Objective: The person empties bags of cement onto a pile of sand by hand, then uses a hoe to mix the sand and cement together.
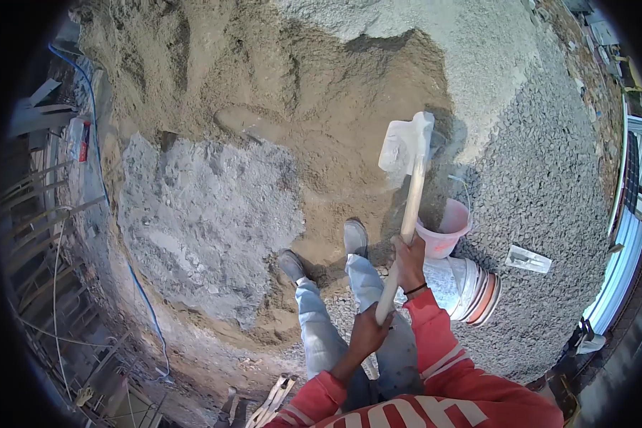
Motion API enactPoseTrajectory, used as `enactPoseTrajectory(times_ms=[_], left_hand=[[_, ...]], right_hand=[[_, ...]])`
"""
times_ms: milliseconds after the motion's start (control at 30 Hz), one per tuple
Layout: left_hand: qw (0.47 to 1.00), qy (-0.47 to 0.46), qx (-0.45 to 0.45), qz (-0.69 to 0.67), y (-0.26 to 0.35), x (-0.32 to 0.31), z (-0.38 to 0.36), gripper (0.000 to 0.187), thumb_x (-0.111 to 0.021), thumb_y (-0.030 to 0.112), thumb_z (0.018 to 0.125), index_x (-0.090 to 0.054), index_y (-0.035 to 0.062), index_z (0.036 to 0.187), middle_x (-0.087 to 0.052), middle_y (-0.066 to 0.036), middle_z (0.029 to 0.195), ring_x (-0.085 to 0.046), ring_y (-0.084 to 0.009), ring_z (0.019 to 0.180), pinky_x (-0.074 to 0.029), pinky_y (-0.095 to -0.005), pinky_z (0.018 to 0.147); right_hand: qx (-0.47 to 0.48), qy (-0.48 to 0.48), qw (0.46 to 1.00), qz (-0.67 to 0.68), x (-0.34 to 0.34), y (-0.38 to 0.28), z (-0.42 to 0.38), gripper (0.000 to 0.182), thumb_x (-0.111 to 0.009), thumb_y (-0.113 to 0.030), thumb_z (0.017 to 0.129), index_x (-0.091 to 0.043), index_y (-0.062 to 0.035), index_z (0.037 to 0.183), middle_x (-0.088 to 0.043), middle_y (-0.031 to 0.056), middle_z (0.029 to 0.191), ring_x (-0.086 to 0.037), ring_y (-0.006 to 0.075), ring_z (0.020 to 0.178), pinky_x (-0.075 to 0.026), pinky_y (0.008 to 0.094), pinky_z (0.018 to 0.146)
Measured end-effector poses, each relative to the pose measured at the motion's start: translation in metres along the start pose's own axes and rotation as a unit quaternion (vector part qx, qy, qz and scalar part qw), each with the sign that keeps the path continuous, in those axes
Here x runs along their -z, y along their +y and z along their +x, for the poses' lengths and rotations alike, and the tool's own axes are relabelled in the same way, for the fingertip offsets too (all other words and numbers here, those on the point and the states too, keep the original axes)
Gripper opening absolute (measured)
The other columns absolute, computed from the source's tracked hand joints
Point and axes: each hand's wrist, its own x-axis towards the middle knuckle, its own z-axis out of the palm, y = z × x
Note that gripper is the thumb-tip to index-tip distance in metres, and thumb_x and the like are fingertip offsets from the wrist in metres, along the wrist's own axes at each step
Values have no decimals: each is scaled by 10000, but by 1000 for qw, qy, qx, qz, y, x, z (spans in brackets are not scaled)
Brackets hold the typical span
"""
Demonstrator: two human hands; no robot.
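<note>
Right of centre, with fingers of left hand [371,331] and, higher, right hand [409,261] clamped around wooden shaft [415,198]: hoe [398,147], probably stiff, heavy at blade, best held two-handed.

Your view is bright with daylight, strongest on the pale gravel right of the pink bucket [442,230]; a soft shadow lies just above and left of it. Sheeting far to its right glares nearly white. Edges curve into black corners; your hands [391,294] look fairly sharp.
</note>
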Motion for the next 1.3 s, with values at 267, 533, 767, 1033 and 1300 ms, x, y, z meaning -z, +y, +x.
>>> enactPoseTrajectory(times_ms=[267, 533, 767, 1033, 1300], left_hand=[[968, -56, -238, 48, 123, -44, 151, 380, -687, 206, 779, -592, -8, 1078, -642, -250, 777, -638, -422, 746, -511, -493, 670], [985, -8, -122, 118, 48, 2, 254, 363, -675, 300, 800, -623, -5, 989, -659, -254, 900, -642, -419, 861, -521, -481, 757], [986, -5, -6, 166, -56, 11, 213, 391, -664, 316, 790, -613, -25, 975, -646, -272, 946, -645, -426, 897, -527, -475, 799], [988, 81, -17, 127, -184, 92, 133, 227, -624, 171, 730, -655, -15, 858, -653, -259, 874, -665, -398, 800, -543, -463, 720], [981, 19, 39, 191, -280, 251, -60, 245, -640, 181, 749, -640, -3, 910, -644, -225, 775, -648, -410, 726, -527, -495, 679]], right_hand=[[302, 186, 934, -34, 57, -186, 33, 174, -541, -82, 898, -400, -29, 986, -491, 43, 740, -497, 102, 559, -448, 249, 455], [267, 265, 888, -265, -13, -77, 249, 264, -617, -111, 769, -523, 109, 881, -587, 185, 695, -625, 284, 542, -508, 382, 450], [156, 136, 930, -303, -22, 80, 276, 346, -619, -213, 761, -614, 116, 868, -629, 176, 694, -639, 291, 577, -511, 411, 532], [-83, 15, 996, 10, -104, 170, 168, 158, -517, -140, 886, -509, -19, 987, -500, 101, 760, -555, 290, 653, -516, 425, 625], [-170, -129, 971, 107, -227, 260, 14, 167, -551, -125, 874, -401, -151, 944, -415, 31, 688, -438, 186, 552, -452, 355, 532]])
